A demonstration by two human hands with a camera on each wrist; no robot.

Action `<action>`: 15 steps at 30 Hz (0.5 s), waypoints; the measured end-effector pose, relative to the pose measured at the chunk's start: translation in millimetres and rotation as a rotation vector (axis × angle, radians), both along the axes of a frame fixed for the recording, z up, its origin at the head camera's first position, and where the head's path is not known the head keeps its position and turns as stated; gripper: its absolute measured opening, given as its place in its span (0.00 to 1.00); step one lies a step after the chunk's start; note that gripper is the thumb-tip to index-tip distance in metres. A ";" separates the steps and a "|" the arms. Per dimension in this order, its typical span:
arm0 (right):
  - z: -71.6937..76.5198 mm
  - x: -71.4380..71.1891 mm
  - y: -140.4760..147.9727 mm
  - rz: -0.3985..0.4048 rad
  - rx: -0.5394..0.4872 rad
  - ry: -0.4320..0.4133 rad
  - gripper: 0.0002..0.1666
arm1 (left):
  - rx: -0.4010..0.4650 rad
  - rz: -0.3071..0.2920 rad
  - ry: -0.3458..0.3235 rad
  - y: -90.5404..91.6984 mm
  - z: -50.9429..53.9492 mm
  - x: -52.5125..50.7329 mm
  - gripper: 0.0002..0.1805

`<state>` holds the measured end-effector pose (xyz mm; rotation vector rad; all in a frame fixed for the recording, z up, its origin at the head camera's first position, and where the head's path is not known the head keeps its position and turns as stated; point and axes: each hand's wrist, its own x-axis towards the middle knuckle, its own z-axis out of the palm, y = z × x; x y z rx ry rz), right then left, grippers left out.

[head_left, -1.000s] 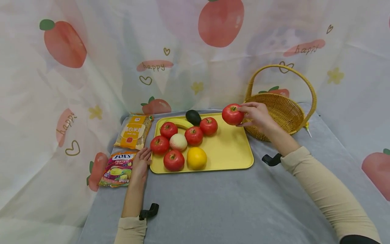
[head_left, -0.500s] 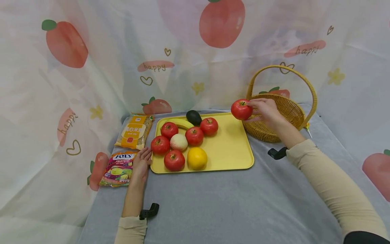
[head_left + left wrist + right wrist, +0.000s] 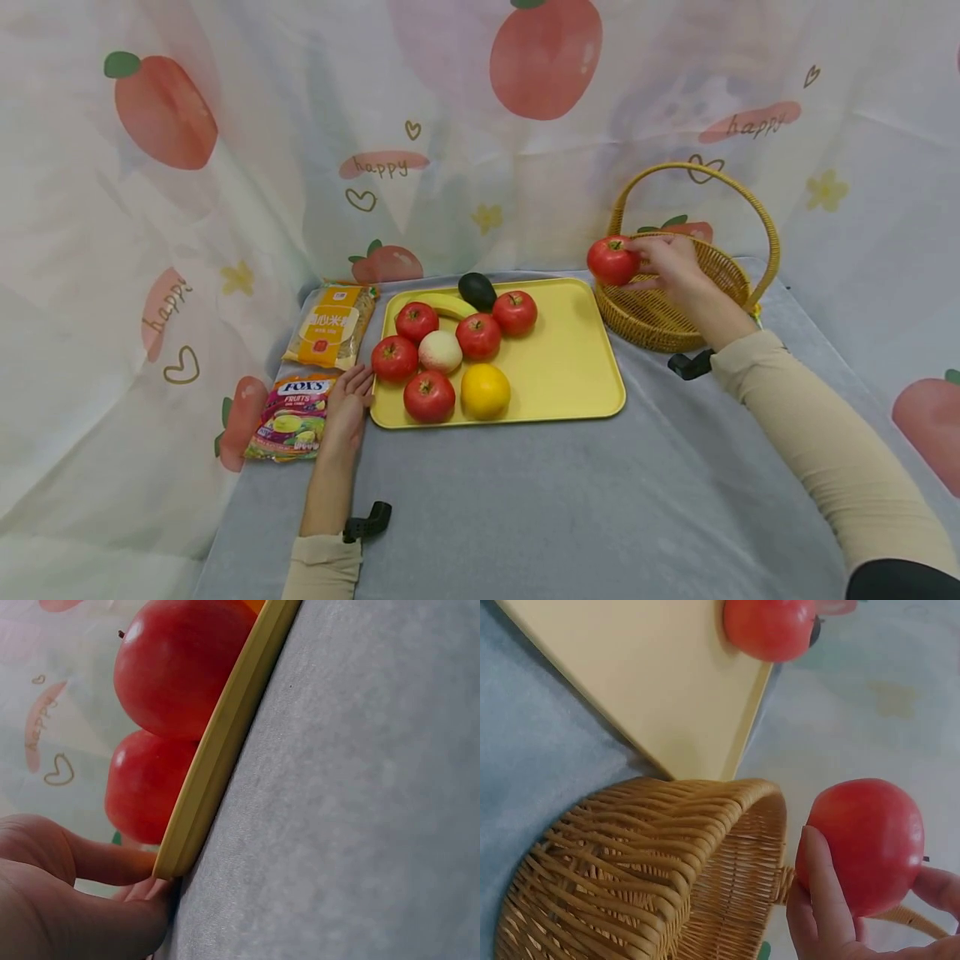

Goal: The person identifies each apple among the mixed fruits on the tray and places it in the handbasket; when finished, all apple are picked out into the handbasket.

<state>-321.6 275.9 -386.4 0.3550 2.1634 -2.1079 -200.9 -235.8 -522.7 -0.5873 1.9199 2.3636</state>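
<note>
Landmark: the wicker basket (image 3: 648, 330).

Held tomato (image 3: 613, 261): red, squat, no marked long axis. Aloft at the basket's left side, just above the rim and not touching it in the right wrist view; exact height unclear. Stem end up. Basket mouth lies to its right and below; basket handle (image 3: 772, 225) arches overhead toward the back. That offset, tomato to mouth, looks like the relation that matters; sideways travel seems short.

Right hand (image 3: 671, 262): nearer by far. Pinches the tomato between thumb and fingers, reaching across the basket mouth from its right.

Left hand (image 3: 347, 408): well left of the basket, well apart from the other hand. Fingers loosely extended, touching the far-left edge of the yellow tray (image 3: 570, 367); no wrapped grip shows. Tray lies just left of the basket.
</note>
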 end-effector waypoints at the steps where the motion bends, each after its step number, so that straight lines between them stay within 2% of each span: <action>1: 0.3 -1.2 0.7 -0.004 0.001 -0.002 0.26 | 0.000 0.001 -0.003 0.0 -0.1 0.1 0.43; 8: 3.5 -8.6 3.5 -0.027 0.022 -0.014 0.22 | -0.008 0.006 -0.022 -1.1 -1.5 -0.7 0.42; 15: 2.3 -16.5 11.0 -0.059 -0.009 -0.060 0.21 | -0.012 0.004 -0.041 -1.0 0.3 -1.6 0.42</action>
